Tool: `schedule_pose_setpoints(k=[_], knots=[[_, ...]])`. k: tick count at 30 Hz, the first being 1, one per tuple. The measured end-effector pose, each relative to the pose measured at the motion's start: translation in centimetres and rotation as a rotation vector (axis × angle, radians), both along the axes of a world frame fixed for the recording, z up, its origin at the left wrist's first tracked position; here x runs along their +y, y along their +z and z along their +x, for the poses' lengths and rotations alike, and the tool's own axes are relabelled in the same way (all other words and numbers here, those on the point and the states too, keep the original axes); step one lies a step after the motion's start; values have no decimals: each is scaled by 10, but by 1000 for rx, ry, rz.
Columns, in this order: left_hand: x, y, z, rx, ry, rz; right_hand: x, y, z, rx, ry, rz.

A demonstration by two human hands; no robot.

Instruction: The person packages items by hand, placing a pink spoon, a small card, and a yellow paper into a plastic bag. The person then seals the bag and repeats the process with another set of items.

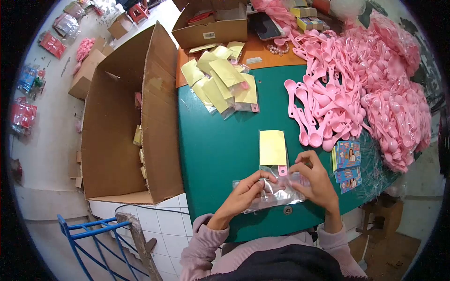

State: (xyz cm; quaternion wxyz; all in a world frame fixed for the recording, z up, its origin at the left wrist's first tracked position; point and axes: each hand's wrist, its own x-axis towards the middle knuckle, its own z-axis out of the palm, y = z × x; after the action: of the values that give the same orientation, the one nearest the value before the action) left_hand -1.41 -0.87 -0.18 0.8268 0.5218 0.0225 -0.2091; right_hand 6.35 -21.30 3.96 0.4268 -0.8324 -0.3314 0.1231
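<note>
On the green table, near its front edge, lies a clear plastic bag [280,193], spread flat with glare on it. My left hand [249,191] is closed on the left part of this bag, fingers and thumb pinching the film. From the right, my right hand [315,181] bends its fingers over the bag's upper right corner and appears to grip it; the exact contact is hard to see. Just beyond my hands lies a packet with a yellow card [272,146]. The pink handle end of a measuring spoon [282,170] shows at its lower end, between my hands.
A pile of pink measuring spoons [328,98] and bagged spoons [398,112] cover the right side. Printed cards [348,157] are stacked beside my right hand. Filled packets [220,77] lie at the back left. A tall cardboard box [161,117] stands against the table's left edge.
</note>
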Motion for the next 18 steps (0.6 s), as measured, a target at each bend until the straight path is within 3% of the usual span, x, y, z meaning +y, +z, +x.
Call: schedule_pose_setpoints(k=[3,6,8,11,13,17,18], knots=[[3,11,1,58,-32,-15,0,-4,3,22,1,76],[4,8,2,-37,31,83,-5,1,6,84,4,92],[2,14,4,-222,84,564,-7,0,7,119,25,104],[0,8,4,-303,50,681,-7,-9,2,175,50,109],[-1,10,5,-315,71,702,-8,-14,-3,390,-90,226],[-6,11,6,-397,187,742,2,-26,-12,421,-170,354],[-6,10,6,-394,186,741,3,-32,-14,587,-210,442]])
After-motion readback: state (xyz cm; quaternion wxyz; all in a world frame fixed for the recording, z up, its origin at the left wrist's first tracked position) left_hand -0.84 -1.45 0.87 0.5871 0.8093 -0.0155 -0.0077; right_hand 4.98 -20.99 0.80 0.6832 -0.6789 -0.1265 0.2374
